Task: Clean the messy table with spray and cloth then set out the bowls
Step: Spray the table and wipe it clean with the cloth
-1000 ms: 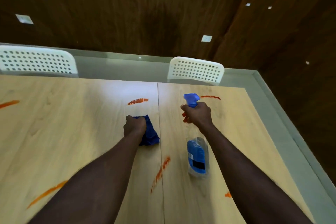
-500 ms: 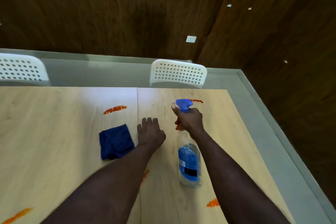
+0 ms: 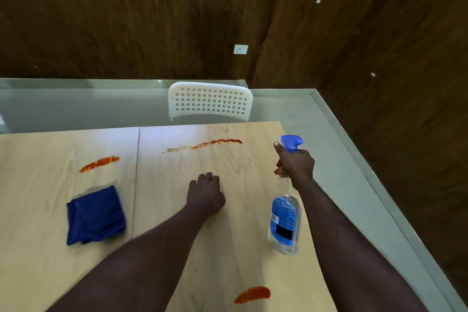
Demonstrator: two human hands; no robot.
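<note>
Two hands: the left hand [image 3: 205, 197] rests slack on the table [image 3: 240, 240], holding nothing, farther from the cloth [image 3: 95, 215] than half a second ago; the right hand [image 3: 295, 163] grasps the bottle [image 3: 286, 223] as before.
Table: pale wood, one seam, orange smears [image 3: 100, 163].
Room: white chair [image 3: 210, 101], dark wood wall [image 3: 126, 20].
Bottle: clear, blue label and trigger, tilted, near the right edge.
Cloth: dark blue, crumpled, left of the seam.
</note>
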